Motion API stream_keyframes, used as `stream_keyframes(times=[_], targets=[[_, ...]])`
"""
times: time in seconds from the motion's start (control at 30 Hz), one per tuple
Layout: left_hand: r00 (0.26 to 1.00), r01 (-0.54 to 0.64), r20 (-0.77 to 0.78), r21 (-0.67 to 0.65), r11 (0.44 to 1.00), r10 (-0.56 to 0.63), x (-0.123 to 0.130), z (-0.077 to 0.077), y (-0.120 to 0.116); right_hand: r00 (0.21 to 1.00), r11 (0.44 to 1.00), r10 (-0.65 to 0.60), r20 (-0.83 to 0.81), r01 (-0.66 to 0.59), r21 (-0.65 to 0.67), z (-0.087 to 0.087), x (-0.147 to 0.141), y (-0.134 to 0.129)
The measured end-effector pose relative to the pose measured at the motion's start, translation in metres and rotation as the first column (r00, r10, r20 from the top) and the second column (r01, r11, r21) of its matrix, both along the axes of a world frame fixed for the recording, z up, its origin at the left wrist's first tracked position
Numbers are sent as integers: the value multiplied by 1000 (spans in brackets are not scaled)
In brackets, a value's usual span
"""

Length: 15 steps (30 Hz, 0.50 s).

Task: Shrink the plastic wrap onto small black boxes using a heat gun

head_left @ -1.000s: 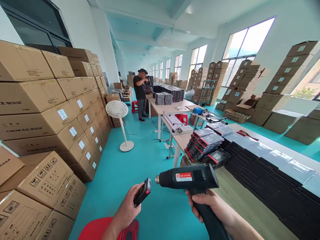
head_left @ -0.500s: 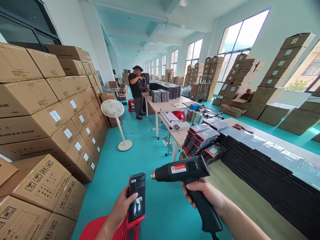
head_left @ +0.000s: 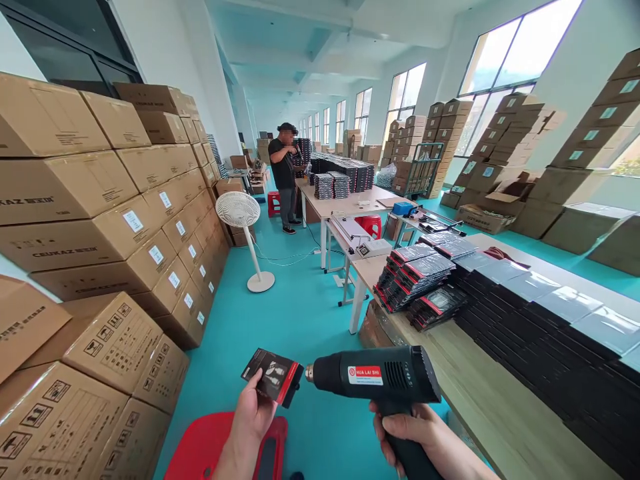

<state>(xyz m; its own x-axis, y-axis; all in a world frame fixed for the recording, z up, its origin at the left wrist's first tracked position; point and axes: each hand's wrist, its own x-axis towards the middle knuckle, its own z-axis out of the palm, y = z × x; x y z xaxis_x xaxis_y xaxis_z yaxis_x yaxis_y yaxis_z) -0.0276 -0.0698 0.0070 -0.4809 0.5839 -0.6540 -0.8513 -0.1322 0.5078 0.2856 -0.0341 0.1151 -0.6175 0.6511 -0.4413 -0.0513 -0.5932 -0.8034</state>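
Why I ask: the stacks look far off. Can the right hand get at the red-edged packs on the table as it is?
Probably not right away: the right hand is wrapped around the heat gun, and the red-edged packs lie well ahead on the table. Nothing blocks the path, though.

Two hands show, the left hand with one small black-and-red packet and the right hand with one black heat gun. One standing fan, one co-worker and three red stools are in view. The cartons and the stacked packets on the bench are too many to count.
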Motion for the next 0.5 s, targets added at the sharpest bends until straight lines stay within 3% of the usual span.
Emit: stream_keyframes(times=[0.1, 0.23, 0.37, 0.5], targets=[[999, 45, -20, -42, 998, -46, 4, 5, -3, 1000, 1000, -9, -21, 9, -1, 2, 4, 2], [948, 255, -177, -73, 964, -264, 7, 14, -11, 1000, 1000, -14, -6, 14, -6, 4, 17, 4], [710, 429, -563, -129, 894, -423, 11, 15, -13, 1000, 1000, -3, 6, 3, -1, 5, 16, 0], [572, 457, -693, -175, 872, -439, 13, 12, -9, 999, 997, 33, -34, -31, 65, 9, -7, 0]])
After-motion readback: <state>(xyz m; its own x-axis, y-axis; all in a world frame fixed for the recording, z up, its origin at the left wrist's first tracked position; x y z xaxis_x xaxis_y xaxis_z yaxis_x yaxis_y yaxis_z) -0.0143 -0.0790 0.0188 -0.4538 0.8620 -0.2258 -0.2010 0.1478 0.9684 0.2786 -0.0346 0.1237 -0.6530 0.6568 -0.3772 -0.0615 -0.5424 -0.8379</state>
